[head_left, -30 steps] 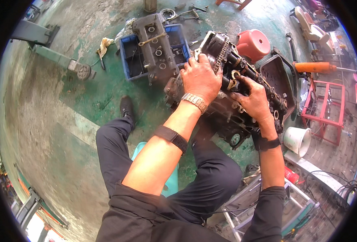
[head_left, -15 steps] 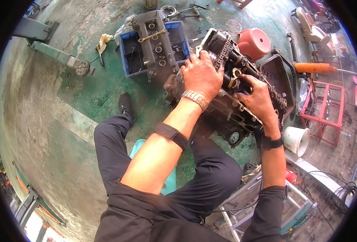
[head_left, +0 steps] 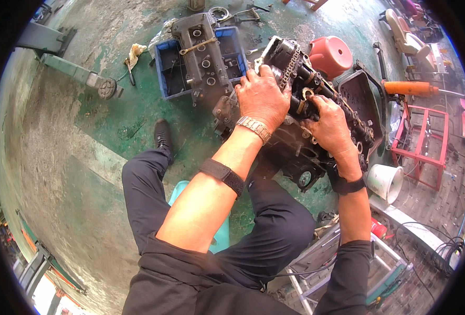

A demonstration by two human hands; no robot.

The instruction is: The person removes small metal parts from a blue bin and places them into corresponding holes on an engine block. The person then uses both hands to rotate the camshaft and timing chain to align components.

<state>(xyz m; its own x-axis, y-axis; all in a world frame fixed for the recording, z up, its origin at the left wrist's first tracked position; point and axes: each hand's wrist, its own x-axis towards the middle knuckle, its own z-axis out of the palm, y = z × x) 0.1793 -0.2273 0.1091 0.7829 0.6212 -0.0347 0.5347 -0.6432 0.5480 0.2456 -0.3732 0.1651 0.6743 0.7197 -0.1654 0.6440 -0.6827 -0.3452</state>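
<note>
A dark, oily engine (head_left: 287,149) stands in front of me with its top exposed, showing camshafts and a timing chain (head_left: 293,64). My left hand (head_left: 264,98) lies over its chain end, fingers curled on the edge and thumb beside the chain. Just right of it, my right hand (head_left: 329,124) is bent around the nearer camshaft (head_left: 302,107), thumb low and fingers above. A pale brass-coloured curved part (head_left: 307,93) shows at those fingertips. What lies under the right palm is hidden.
Left of the engine, a valve cover (head_left: 193,47) with a wrench (head_left: 198,46) on it rests across a blue crate (head_left: 169,86). Beyond are a red stool (head_left: 331,56) and an oil pan (head_left: 363,89). A white bucket (head_left: 384,182), red frame (head_left: 424,137) and stepladder (head_left: 316,262) stand right.
My right hand has shifted slightly left and down, its wrist lower and its fingers turned more upright at the camshaft. My left hand stays in place on the engine.
</note>
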